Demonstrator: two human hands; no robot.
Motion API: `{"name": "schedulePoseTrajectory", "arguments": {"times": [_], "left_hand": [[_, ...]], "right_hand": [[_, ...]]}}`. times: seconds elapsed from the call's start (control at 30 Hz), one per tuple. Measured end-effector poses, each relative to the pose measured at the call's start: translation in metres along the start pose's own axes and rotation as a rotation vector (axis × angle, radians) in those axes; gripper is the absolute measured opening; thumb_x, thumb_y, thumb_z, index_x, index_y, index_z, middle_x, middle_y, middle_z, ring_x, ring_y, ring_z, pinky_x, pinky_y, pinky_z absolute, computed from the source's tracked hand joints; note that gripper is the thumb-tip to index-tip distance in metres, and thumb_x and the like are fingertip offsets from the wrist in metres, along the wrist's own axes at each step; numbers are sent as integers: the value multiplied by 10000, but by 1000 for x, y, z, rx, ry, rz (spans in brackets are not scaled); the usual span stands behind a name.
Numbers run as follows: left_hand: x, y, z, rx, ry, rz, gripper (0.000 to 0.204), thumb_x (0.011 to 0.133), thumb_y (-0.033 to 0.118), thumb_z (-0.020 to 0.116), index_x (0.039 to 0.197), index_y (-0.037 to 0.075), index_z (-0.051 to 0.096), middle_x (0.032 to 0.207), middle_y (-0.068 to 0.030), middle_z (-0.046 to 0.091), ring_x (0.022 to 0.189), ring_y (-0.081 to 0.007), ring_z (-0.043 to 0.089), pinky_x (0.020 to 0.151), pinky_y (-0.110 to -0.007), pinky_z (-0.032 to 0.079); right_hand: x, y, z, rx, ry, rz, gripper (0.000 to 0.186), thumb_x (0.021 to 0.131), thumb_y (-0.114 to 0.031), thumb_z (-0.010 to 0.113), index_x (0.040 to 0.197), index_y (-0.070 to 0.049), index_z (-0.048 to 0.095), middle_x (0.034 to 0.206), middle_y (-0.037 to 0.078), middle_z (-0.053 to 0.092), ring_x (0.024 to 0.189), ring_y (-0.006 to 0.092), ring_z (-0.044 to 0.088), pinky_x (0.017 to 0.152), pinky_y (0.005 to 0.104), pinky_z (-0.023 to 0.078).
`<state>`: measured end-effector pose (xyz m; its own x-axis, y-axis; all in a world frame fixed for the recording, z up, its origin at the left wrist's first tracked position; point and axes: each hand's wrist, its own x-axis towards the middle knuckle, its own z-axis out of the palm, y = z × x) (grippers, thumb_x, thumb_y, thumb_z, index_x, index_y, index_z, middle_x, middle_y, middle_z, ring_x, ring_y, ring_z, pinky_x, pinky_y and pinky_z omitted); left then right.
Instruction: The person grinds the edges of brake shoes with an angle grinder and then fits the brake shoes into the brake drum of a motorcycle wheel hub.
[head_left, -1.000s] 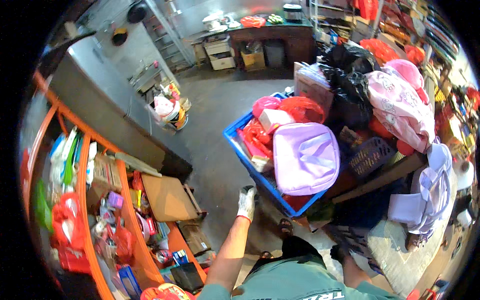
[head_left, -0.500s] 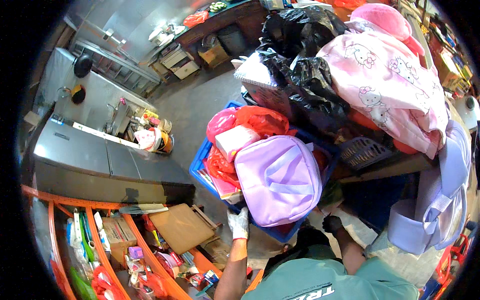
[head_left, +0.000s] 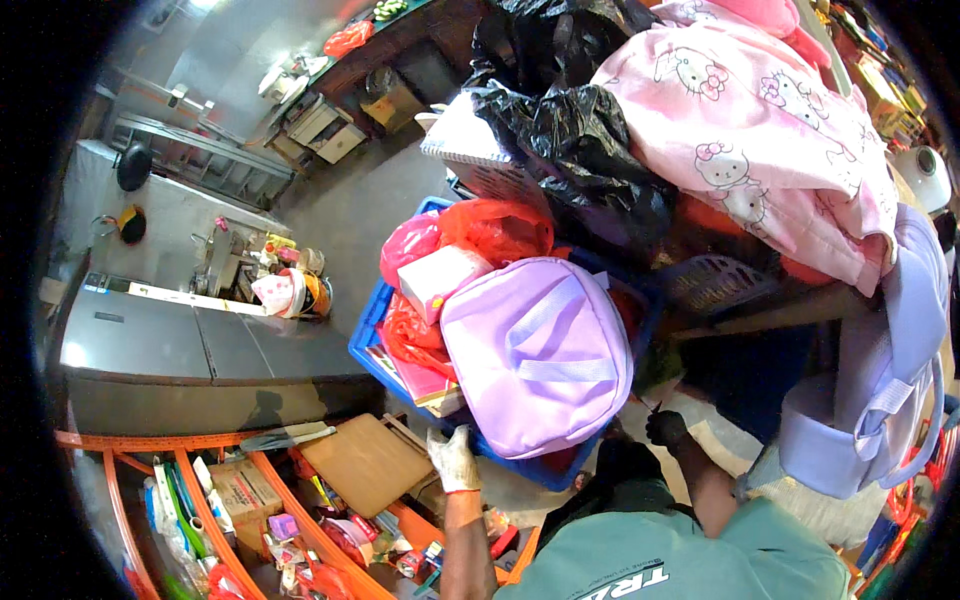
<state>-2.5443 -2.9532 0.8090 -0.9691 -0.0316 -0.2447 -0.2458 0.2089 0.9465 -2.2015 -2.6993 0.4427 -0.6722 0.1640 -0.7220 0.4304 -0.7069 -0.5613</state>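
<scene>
The person's left hand (head_left: pixel 455 460), in a whitish glove, is at the near-left side of a blue crate (head_left: pixel 364 340) in the centre of the frame; whether its fingers grip the edge or only rest beside it cannot be told. The right hand (head_left: pixel 666 428), dark in the shade, is near the crate's lower right corner, its fingers too dim to tell whether they hold anything. In the crate, a lilac bag (head_left: pixel 535 360) lies on top, its handle loop facing up, with a white box (head_left: pixel 440 278) and red plastic bags (head_left: pixel 497 230) toward the upper left. A black plastic bag (head_left: pixel 570 130) sits at upper centre, beside a pink patterned cloth (head_left: pixel 750 150) at upper right. Orange shelving (head_left: pixel 165 441) fills the lower left.
</scene>
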Motion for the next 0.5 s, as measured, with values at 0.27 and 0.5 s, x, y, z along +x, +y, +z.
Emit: {"name": "schedulePoseTrajectory", "arguments": {"times": [0.27,0.5], "left_hand": [[-29,-19,-87,-211,-162,-50,515,793,-49,570,1306,-6,555,1227,-106,641,1107,-246,633,979,-383,513],[-50,-43,-185,-93,-112,-130,505,769,42,632,1264,-44,581,1171,-136,671,998,-260,675,860,-381,570]], "right_hand": [[6,-30,35,-1545,198,-741,104,874,-178,628,921,-91,662,752,82,656,656,219,637,520,347,484],[29,-106,126,91,399,-6,392,983,-356,468,1224,-78,603,1061,136,703,861,327,689,699,449,547]]}}
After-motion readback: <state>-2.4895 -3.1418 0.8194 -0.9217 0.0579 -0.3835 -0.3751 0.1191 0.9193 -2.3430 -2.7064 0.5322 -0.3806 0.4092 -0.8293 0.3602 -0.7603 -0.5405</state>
